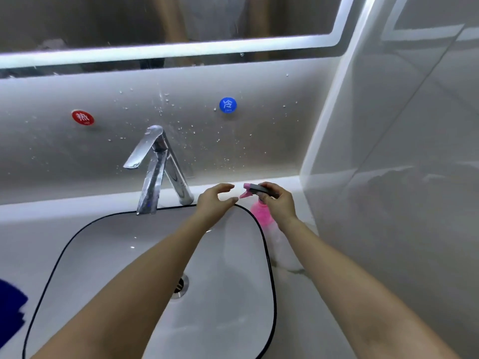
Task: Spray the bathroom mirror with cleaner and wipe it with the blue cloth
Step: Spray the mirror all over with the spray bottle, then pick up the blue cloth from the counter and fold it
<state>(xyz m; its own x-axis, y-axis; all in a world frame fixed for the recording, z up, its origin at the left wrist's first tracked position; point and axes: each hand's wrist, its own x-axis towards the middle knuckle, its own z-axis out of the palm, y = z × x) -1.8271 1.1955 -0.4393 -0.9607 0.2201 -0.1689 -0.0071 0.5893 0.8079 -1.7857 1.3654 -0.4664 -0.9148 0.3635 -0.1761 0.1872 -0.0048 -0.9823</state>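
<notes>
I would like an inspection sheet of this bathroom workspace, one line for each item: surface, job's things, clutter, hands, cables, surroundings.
Surface: white counter with a sink set in it.
Job's things: pink bottle at the sink's right rim; blue cloth at the left edge of the view; mirror above.
Clutter: nothing seen.
Hands: right hand grips the bottle's head; left hand is beside the nozzle and holds nothing.
Cables: nothing seen.
Surroundings: faucet; red label and blue label on the droplet-spattered wall.
</notes>
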